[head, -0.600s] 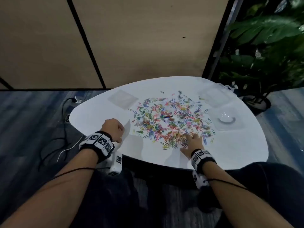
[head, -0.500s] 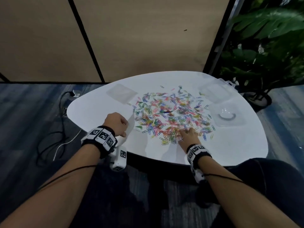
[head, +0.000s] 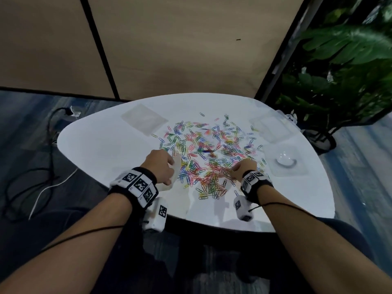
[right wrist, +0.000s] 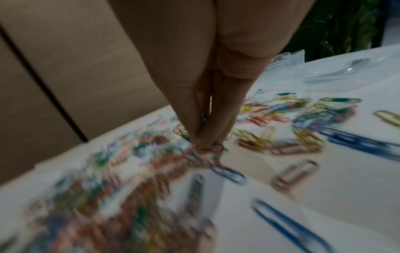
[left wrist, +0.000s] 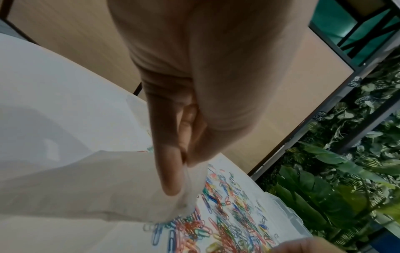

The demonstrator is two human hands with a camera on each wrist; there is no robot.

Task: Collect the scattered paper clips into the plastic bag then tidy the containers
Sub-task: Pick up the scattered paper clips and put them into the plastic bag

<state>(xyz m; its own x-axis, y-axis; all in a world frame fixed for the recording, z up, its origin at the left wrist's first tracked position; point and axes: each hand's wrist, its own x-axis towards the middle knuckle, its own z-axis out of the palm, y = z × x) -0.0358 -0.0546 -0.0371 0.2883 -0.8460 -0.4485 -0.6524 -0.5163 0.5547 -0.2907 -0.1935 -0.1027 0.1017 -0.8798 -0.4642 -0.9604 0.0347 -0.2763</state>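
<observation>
Hundreds of clips: the coloured paper clips (head: 209, 158) lie loose across the middle of the white table (head: 101, 149), so by my reading collection has barely begun.
Change at the left: against half a second ago, I see my left hand (head: 160, 166) has moved in from the bare tabletop to the left edge of the heap, bringing the plastic bag (left wrist: 121, 184) with it.
Left fingers: thumb and forefinger pinch the bag's upper edge; its lower edge touches the nearest clips.
Change at the right: my right hand (head: 244, 169) has gone from lying flatter on the near clips to a raised bunch over the same patch.
Right fingers: pressed together to a point, tips down among the clips (right wrist: 205, 142); a blue scrap shows between them, so I take it as a pinch on one or more clips.
Meaning: I judge bag and picking hand are now close enough for a first drop.
Containers: clear lidded box (head: 270, 128) and clear tray (head: 285, 161) sit at the table's right, untouched; a flat clear sheet (head: 144, 119) lies at the far left.
Hidden: whether the bag's mouth is open, I cannot tell.
Blurred: the right wrist view smears the near clips, so no count held.
Cut off: the bag shows only partly in the head view.
</observation>
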